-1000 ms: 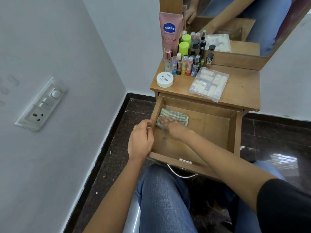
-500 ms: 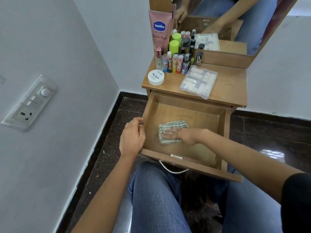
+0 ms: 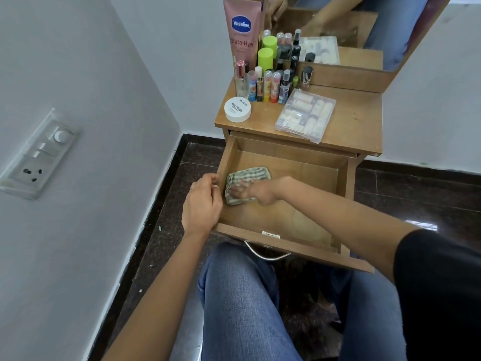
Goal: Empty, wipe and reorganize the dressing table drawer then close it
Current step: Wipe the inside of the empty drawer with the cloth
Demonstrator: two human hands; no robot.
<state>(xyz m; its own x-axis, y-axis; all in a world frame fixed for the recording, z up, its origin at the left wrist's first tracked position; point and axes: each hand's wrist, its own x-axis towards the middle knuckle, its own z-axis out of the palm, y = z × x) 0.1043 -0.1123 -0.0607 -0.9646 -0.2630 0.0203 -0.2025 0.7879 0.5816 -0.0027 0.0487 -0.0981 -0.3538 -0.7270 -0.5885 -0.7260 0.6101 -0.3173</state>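
Drawer point(image 3: 281, 222), wooden, pulled well out of the dressing table point(image 3: 356, 121) and standing over the seated person's knees; interior holds only a cloth and a hand. Mirror point(image 3: 364, 29), wood-framed, upright at the back of the tabletop, reflecting arms and the items below it. Wall switch panel point(image 3: 39, 152), on the left wall, well apart from the table. Left hand point(image 3: 201, 204), at the drawer's left side wall near the front corner, fingers curled over the rim and gripping it; 1 ring point(image 3: 191, 189) on a finger. Right hand point(image 3: 257, 191), reaching in across the drawer from the right, fingers spread and laid flat, pressing on the cloth; fingertips blurred. Clear plastic case point(image 3: 305, 114), lying flat at the middle of the tabletop, filled with small pale pieces. Lotion tube point(image 3: 242, 32), pink, marked Vaseline, upright at the back left corner. Cloth point(image 3: 247, 175), green-and-white checked, bunched on the drawer floor in the left half, just beside the left wall. White tub point(image 3: 237, 109), round, lid marked nail polish, at the front left of the tabletop. Green caps point(image 3: 265, 57), 2, one being a reflection. Small bottles point(image 3: 268, 84), a tight upright row between tube and case. Metal handle point(image 3: 265, 252), curved, below the drawer front.
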